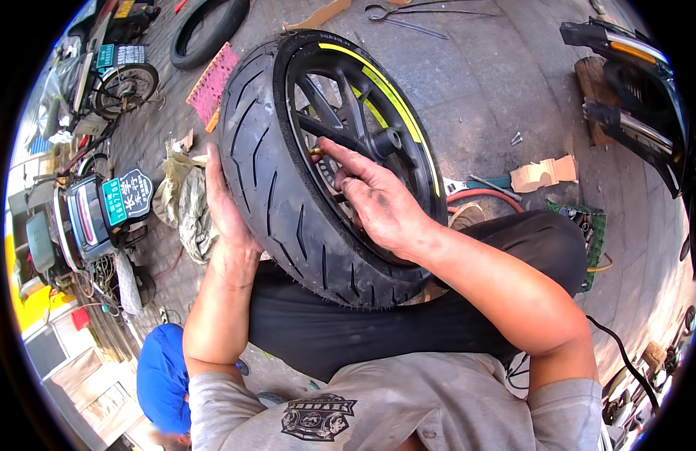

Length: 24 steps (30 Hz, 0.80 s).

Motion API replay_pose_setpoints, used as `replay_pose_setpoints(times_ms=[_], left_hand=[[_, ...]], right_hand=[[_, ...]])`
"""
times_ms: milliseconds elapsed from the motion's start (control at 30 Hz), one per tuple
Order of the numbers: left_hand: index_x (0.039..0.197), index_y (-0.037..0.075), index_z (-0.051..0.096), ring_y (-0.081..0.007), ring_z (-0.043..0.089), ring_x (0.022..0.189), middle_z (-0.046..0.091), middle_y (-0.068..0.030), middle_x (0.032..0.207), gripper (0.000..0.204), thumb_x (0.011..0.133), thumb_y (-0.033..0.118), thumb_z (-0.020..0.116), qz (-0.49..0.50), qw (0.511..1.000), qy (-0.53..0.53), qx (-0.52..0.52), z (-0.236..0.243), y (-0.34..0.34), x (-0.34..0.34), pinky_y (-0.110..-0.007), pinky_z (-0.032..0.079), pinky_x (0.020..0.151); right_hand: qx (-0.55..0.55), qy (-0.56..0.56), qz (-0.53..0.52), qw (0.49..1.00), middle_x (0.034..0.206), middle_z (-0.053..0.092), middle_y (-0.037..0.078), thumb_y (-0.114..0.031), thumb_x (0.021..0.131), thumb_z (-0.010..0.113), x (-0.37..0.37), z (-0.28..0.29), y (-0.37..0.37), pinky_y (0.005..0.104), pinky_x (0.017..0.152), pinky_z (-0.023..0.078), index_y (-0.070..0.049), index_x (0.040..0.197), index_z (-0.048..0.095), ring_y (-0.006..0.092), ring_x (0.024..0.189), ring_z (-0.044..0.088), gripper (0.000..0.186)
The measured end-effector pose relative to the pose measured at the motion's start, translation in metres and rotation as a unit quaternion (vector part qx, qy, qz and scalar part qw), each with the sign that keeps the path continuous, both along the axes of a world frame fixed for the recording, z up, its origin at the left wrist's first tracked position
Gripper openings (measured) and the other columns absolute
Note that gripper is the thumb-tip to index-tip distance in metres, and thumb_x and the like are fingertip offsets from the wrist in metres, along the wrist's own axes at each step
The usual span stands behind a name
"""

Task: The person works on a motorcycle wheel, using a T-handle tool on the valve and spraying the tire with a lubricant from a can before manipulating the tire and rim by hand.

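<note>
A motorcycle wheel (pixel 261 161) with a black grooved tyre and a dark spoked rim leans tilted against my legs. Yellow-green stripes (pixel 370 79) run along its rim. My left hand (pixel 229 207) lies against the tread on the left side, fingers stretched out. Across the rim reaches my right hand (pixel 378 199), its index finger and thumb at a small brass-coloured piece (pixel 316 152) by the inner rim edge. That piece looks like a valve part, but it is too small to be sure. The curled fingers of this hand partly hide the spokes.
A loose tyre (pixel 205 34), a pink board (pixel 214 84) and long-handled tongs (pixel 419 16) lie beyond the wheel. To the right are torn cardboard (pixel 543 173), a red hose (pixel 487 194) and a green crate (pixel 594 248). Motorcycles stand left; a person in blue (pixel 161 376) is lower left.
</note>
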<state>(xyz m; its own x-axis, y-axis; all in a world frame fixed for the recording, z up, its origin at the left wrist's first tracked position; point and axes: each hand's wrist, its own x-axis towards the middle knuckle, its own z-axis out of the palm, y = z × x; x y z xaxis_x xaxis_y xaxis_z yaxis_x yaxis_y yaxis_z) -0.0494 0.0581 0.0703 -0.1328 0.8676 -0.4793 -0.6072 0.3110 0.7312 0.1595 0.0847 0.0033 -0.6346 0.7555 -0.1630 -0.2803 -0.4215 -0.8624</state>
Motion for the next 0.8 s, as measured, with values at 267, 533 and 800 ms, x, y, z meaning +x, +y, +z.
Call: replay_pose_setpoints(times_ms=[267, 533, 800], left_hand=[[0.16, -0.002, 0.051, -0.0426, 0.077, 0.111, 0.069, -0.0385, 0.133, 0.102, 0.107, 0.083, 0.031, -0.006, 1.0, 0.011, -0.002, -0.001, 0.004, -0.005, -0.053, 0.068, 0.091], [0.16, -0.003, 0.051, -0.0428, 0.078, 0.104, 0.07, -0.0393, 0.131, 0.102, 0.107, 0.082, 0.029, 0.03, 0.999, 0.014, -0.024, 0.003, 0.01, -0.001, -0.052, 0.069, 0.088], [0.161, -0.004, 0.048, -0.0455, 0.078, 0.107, 0.067, -0.0427, 0.134, 0.103, 0.107, 0.082, 0.028, 0.005, 1.0, 0.001, -0.016, 0.003, 0.008, -0.004, -0.054, 0.07, 0.088]], right_hand=[[0.163, -0.059, -0.054, 0.983, 0.115, 0.053, 0.003, -0.001, 0.109, 0.043, -0.005, -0.019, -0.012, 0.0267, 0.106, 0.044, -0.003, 0.173, 0.038, 0.0138, 0.107, 0.052, 0.065], [0.194, -0.153, -0.029, 0.969, 0.115, 0.054, 0.01, 0.009, 0.1, 0.046, -0.007, -0.008, -0.004, 0.0313, 0.107, 0.048, -0.009, 0.173, 0.042, 0.0206, 0.107, 0.057, 0.075], [0.241, -0.31, -0.012, 0.92, 0.123, 0.059, 0.02, 0.003, 0.094, 0.06, -0.002, -0.009, -0.001, 0.047, 0.097, 0.057, -0.009, 0.166, 0.05, 0.0388, 0.105, 0.069, 0.074]])
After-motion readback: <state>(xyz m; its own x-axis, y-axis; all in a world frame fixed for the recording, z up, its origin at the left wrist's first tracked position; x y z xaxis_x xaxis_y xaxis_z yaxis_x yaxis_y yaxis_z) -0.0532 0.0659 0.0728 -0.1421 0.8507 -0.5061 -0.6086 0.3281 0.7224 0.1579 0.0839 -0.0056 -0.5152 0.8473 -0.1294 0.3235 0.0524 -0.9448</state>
